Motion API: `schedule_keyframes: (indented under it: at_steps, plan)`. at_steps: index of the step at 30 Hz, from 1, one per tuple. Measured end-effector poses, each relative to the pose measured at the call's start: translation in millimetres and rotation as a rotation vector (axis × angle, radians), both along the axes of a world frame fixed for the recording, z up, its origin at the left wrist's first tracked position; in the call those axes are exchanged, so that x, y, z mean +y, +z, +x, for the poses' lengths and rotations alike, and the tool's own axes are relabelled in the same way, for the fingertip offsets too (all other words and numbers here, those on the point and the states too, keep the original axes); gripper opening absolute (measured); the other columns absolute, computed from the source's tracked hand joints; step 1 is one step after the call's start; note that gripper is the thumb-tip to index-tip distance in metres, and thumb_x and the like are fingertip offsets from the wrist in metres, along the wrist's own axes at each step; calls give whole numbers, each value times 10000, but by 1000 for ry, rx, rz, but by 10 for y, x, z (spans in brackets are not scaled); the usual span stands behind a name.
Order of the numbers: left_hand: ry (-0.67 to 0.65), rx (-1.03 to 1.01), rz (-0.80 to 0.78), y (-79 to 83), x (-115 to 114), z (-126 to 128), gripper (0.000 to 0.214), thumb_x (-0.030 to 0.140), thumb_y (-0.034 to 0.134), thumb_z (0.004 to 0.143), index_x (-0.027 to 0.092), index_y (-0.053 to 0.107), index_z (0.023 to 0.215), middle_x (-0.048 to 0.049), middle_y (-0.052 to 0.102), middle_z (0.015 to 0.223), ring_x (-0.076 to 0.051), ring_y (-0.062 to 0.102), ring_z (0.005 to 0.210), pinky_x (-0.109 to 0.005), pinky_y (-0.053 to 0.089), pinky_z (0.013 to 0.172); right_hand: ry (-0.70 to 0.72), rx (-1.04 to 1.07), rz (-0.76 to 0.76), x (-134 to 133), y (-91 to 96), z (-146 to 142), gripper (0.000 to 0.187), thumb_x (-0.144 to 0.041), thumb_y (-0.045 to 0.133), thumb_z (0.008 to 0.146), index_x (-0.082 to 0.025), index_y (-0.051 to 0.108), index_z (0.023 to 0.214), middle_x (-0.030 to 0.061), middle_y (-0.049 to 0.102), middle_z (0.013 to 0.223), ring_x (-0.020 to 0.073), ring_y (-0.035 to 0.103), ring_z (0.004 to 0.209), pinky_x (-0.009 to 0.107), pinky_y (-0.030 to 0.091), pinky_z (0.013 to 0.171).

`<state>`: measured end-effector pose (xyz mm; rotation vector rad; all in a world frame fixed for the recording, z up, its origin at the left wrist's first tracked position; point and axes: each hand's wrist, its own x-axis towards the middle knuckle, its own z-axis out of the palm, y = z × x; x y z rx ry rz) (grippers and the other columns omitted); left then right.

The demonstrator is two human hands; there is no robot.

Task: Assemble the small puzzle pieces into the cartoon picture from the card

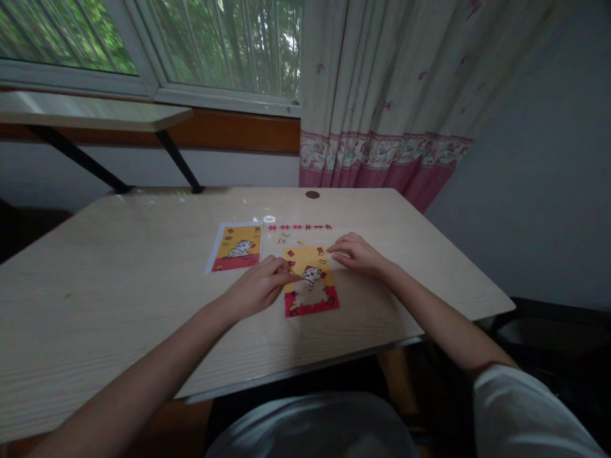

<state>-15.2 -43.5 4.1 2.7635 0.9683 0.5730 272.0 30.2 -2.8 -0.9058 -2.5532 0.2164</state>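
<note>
A yellow and red jigsaw puzzle (311, 308) lies in front of me, with a cartoon animal in a red hat in its middle. Bare tabletop shows through a gap in its lower middle. My left hand (260, 285) reaches over the puzzle's left side, a finger stretched out to the edge of the gap. No piece is visible in that hand. At the upper right edge of the puzzle, my right hand (358, 254) rests with fingers spread and nothing in them. Past the puzzle are loose white and yellow pieces (283, 238) and a row of red pieces (297, 227).
A printed reference picture (245, 245) on white paper lies left of the puzzle. The pale wooden table (143, 286) has a round brown disc (312, 194) near its far edge. A raised shelf (95, 113) on black legs stands at the back left, and curtains (377, 95) hang behind.
</note>
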Motion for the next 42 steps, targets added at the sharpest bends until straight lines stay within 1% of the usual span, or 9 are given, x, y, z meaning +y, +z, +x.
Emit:
schedule_keyframes:
  at_steps: [4, 9, 14, 18, 23, 29, 32, 37, 42]
  plan:
    - [42, 38, 26, 27, 28, -42, 342, 117, 391, 875, 201, 650, 1081, -89, 532, 916, -206, 476, 848, -331, 431, 729, -7, -8, -43, 34, -35, 51, 238, -261, 549, 859, -175, 662, 1049, 92, 631, 966, 178, 549, 918, 347, 403, 840]
    - [114, 38, 97, 32, 85, -127, 294, 147, 416, 868, 190, 682, 987, -79, 515, 854, -209, 473, 816, -345, 415, 726, -13, 12, -55, 27, -47, 27, 226, -251, 550, 857, -182, 665, 1040, 85, 626, 962, 177, 548, 921, 356, 409, 853]
    - [94, 65, 114, -6, 118, -162, 307, 159, 402, 875, 185, 688, 983, -81, 519, 857, -207, 478, 811, -359, 415, 738, -20, 24, -62, 24, -41, 21, 218, -244, 544, 860, -168, 667, 1023, 83, 626, 952, 169, 550, 908, 342, 415, 849]
    - [95, 76, 106, -18, 121, -162, 307, 157, 401, 874, 183, 685, 989, -80, 518, 851, -205, 479, 817, -356, 418, 741, -46, 17, -35, 29, -13, -17, 199, -235, 544, 858, -175, 671, 998, 70, 648, 948, 168, 561, 905, 338, 412, 849]
    - [92, 71, 84, -4, 121, -155, 317, 129, 407, 856, 192, 681, 1003, -73, 523, 856, -198, 476, 821, -358, 416, 769, -62, 18, -13, 97, 70, -170, 173, -239, 548, 857, -176, 681, 950, 60, 682, 938, 168, 584, 902, 334, 411, 847]
    - [102, 62, 67, 12, 115, -142, 323, 135, 394, 863, 185, 688, 987, -81, 536, 860, -208, 470, 827, -353, 423, 746, -46, -40, -18, 297, 108, -457, 182, -187, 542, 848, -177, 695, 945, 57, 691, 934, 161, 587, 896, 294, 409, 840]
    - [99, 62, 57, 11, 109, -142, 330, 134, 397, 863, 194, 681, 1019, -79, 539, 862, -207, 471, 826, -348, 425, 744, -32, -52, -45, 393, 83, -606, 194, -182, 544, 846, -171, 695, 967, 61, 683, 924, 153, 586, 866, 272, 412, 812]
    - [110, 73, 45, 3, 106, -150, 329, 124, 413, 849, 199, 680, 1027, -82, 543, 881, -213, 478, 837, -350, 426, 751, -43, -61, -96, 468, 47, -773, 206, -267, 595, 826, -163, 692, 975, 72, 669, 942, 158, 581, 863, 277, 409, 805]
    - [106, 78, 47, -9, 116, -159, 334, 121, 409, 850, 197, 673, 1040, -82, 545, 884, -218, 481, 840, -355, 422, 750, -34, -64, -197, 482, 119, -819, 137, -179, 623, 785, -139, 693, 896, 68, 663, 906, 137, 572, 819, 255, 408, 771]
